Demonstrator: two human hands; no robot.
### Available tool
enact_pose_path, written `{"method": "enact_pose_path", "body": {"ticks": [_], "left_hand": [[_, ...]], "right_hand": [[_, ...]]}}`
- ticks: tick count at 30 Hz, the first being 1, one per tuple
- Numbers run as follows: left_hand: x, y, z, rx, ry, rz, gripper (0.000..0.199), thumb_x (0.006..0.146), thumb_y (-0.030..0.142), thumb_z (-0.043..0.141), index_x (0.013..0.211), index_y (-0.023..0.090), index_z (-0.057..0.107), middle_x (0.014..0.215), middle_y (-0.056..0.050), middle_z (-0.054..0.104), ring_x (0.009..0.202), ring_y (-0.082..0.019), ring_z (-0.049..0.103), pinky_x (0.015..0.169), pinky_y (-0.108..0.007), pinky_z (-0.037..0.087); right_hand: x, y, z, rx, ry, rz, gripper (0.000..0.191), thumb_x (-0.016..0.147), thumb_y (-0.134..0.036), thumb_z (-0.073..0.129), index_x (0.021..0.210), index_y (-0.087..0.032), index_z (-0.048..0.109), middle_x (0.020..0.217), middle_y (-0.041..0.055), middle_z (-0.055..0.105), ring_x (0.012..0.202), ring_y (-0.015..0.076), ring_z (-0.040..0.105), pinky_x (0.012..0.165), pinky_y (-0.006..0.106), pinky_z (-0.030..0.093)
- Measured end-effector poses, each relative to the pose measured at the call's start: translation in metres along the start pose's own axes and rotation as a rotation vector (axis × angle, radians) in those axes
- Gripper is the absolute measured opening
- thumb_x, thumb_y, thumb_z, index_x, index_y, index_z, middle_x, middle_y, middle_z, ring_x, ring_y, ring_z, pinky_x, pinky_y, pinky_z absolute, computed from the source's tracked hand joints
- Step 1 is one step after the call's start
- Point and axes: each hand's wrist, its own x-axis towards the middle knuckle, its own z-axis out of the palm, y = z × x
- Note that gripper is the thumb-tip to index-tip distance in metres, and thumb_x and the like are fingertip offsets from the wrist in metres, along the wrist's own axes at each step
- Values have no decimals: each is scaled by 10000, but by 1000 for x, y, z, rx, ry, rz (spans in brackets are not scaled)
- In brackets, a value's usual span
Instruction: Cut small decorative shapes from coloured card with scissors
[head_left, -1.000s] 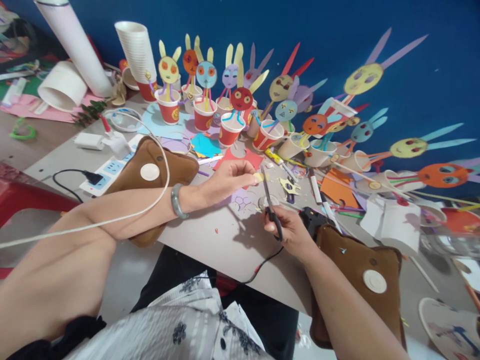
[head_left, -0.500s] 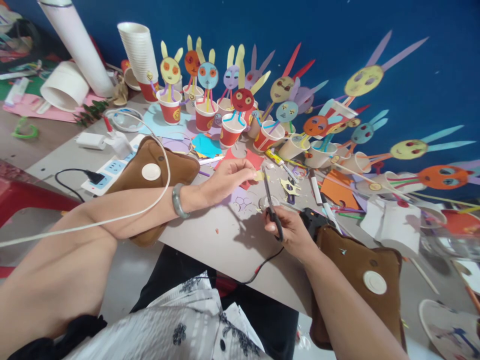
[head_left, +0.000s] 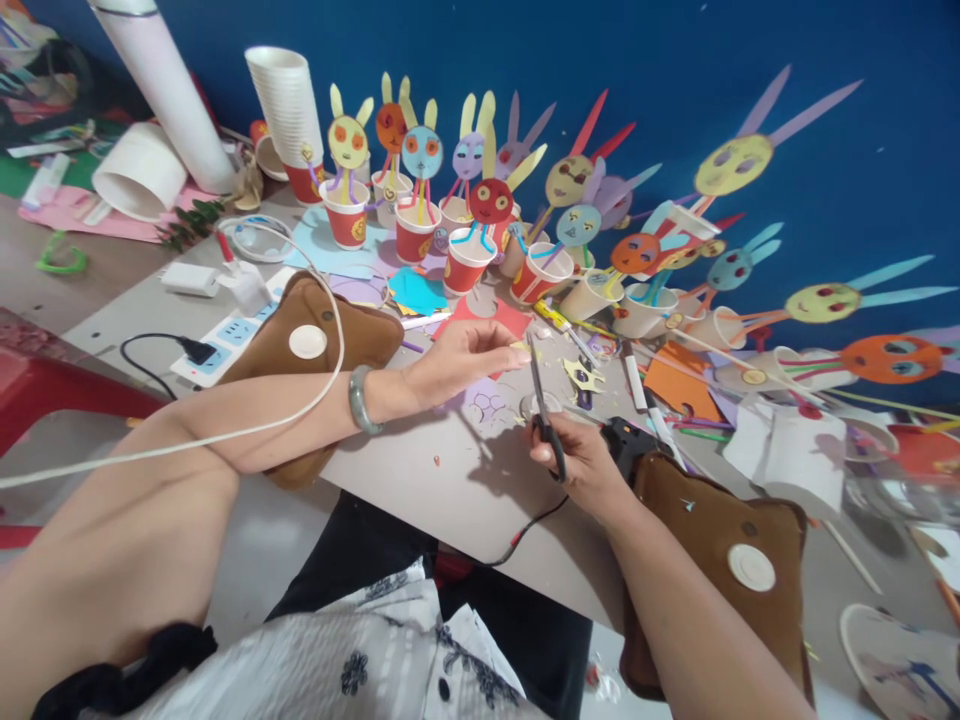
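Note:
My left hand (head_left: 472,362) pinches a small piece of yellow paper (head_left: 528,349) between thumb and fingers over the middle of the table. In my right hand (head_left: 581,455) is a pair of black-handled scissors (head_left: 541,400), blades pointing up and away from me. The blade tips are right at the yellow paper; whether they touch it I cannot tell. Below the hands lie a purple sheet with drawn circles (head_left: 487,402) and a red paper sheet (head_left: 491,312). A cut yellow paper scrap (head_left: 583,376) rests just right of the scissors.
Paper cups with rabbit figures, one a red cup (head_left: 469,262), line the blue wall. Brown cushion-like bags lie at left (head_left: 360,325) and right (head_left: 720,560). A power strip (head_left: 232,335) and a white cable (head_left: 339,340) are on the left. A black tool (head_left: 626,440) sits beside my right hand.
My left hand has shifted slightly right, bringing the yellow paper closer to the scissor blades. My right hand stays nearly in place. The whole view has moved a little.

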Motion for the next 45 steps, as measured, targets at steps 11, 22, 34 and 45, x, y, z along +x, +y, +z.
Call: {"method": "enact_pose_path", "body": {"ticks": [11,22,34,45], "left_hand": [[-2,-2,1,-27,16,-15,146,791,246,681,728,134,612,739,-21,654,704,-86,582,677,-233,461],[0,-2,-2,-28,20,3,134,807,212,667,720,135,601,726,-6,650,680,-75,578,676,-232,468],[10,2,-6,-44,113,13,162,823,185,650,696,147,558,696,13,636,700,-74,578,727,-241,450],[33,10,-32,-137,282,54,144,813,111,518,675,150,500,631,13,594,638,-73,559,651,-243,395]], "right_hand": [[-1,-1,0,23,-9,32,589,745,-774,651,631,-200,581,585,-4,503,592,158,431,587,309,330],[0,1,-1,-50,33,-9,590,742,-779,646,604,-211,566,600,4,531,610,171,468,609,321,358],[-1,12,-2,21,137,33,564,735,-761,672,624,-216,578,591,3,498,589,168,449,596,334,358],[0,11,2,63,443,4,515,797,-706,649,613,-238,540,676,43,559,656,200,484,634,375,396]]}}
